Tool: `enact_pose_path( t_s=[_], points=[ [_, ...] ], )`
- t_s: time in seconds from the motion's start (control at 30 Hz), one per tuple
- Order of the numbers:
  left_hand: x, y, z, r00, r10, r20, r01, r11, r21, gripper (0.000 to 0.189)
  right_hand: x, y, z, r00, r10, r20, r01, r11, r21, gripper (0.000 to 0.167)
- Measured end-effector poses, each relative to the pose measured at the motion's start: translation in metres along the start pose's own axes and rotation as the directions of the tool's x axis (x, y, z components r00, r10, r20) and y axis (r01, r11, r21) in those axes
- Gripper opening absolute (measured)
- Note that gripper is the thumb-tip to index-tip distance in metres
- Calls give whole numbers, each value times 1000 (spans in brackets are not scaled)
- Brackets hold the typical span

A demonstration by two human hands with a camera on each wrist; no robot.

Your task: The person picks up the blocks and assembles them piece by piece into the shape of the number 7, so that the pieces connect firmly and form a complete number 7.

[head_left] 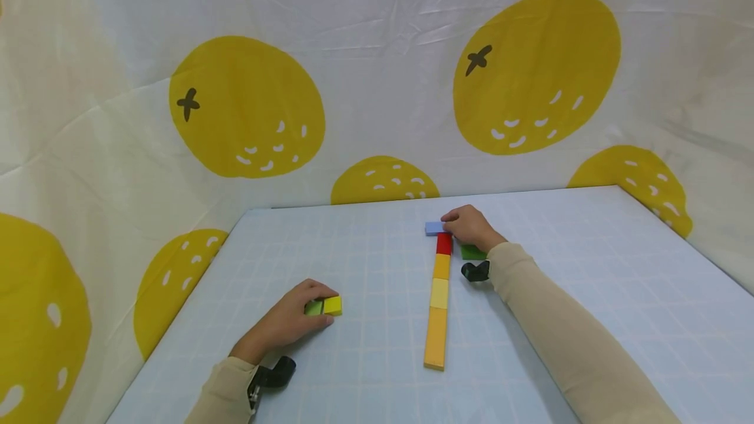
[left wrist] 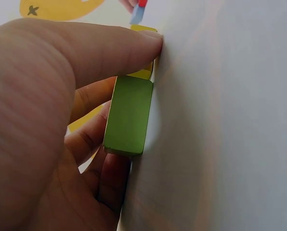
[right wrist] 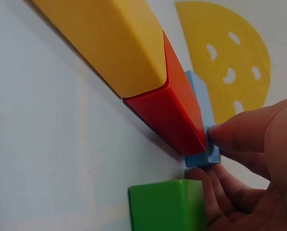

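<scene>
At the far end of a row of blocks, my right hand (head_left: pixel 469 224) pinches the right part of a blue block (head_left: pixel 433 229) lying crosswise. The red block (head_left: pixel 444 244) sits against it, and the right wrist view shows the thumb on the blue block's side. Beside that hand is a dark green block (head_left: pixel 472 252), partly hidden. On the left, my left hand (head_left: pixel 291 316) grips a yellow block (head_left: pixel 332 306) between thumb and fingers. A light green block (left wrist: pixel 129 115) stands end to end with the yellow one, inside the same hand.
Behind the red block the row continues toward me: an orange block (head_left: pixel 441 267), a pale yellow block (head_left: pixel 438 293) and a longer orange block (head_left: pixel 436 339). A white cloth (head_left: pixel 389 84) with yellow fruit prints hangs behind the pale table (head_left: pixel 377 385).
</scene>
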State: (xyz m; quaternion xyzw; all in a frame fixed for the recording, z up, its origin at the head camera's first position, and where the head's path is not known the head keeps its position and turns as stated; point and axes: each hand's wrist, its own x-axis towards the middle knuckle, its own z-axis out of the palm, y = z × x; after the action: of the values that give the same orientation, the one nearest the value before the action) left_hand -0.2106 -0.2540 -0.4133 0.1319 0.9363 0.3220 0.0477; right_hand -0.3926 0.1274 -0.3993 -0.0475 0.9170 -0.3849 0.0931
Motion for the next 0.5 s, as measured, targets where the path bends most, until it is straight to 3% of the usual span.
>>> enact_pose_path(
  t_s=[0.5],
  points=[
    [-1, 0, 0, 999, 33, 1, -33, 999, -5, 37, -3, 0, 1, 1000, -9, -2, 9, 1000, -13, 34]
  ],
)
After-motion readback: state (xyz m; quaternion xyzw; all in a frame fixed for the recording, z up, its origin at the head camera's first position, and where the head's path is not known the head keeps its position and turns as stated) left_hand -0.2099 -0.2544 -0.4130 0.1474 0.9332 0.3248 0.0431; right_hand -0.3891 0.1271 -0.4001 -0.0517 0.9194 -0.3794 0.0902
